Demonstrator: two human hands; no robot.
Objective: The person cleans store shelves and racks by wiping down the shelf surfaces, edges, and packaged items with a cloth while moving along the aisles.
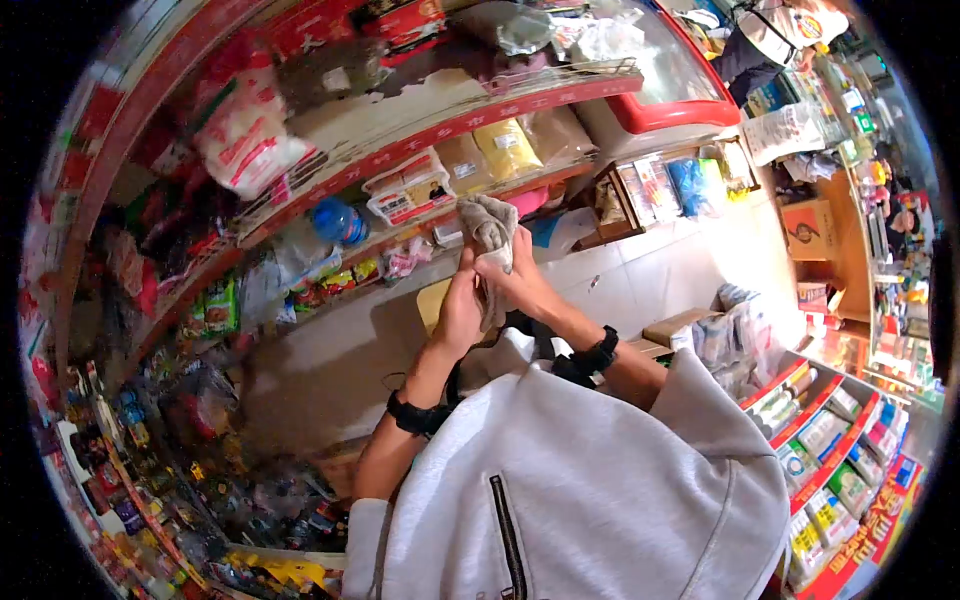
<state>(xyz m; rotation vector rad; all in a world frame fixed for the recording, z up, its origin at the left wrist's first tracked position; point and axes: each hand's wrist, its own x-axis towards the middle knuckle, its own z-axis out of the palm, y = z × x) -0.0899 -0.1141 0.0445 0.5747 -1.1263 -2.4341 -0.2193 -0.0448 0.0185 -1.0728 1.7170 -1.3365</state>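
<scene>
A bunched grey-beige cloth (490, 228) is held up in front of my chest, between both hands. My left hand (462, 305) is closed around its lower left side. My right hand (515, 275) grips it from the right, with the fingers partly hidden by the folds. One end of the cloth hangs down between my wrists. Just beyond the cloth is the shelf edge, with a white and red tray package (410, 190) and yellow packets (507, 147) on it. Both wrists wear black bands.
Shelves with a red edge strip (440, 130) run along the far side, holding bags and a blue bottle (340, 220). A red-rimmed freezer (680, 115) stands beyond. A cardboard box (807, 230) and a display rack (830, 450) are on the right. Another person (785, 35) is at top right.
</scene>
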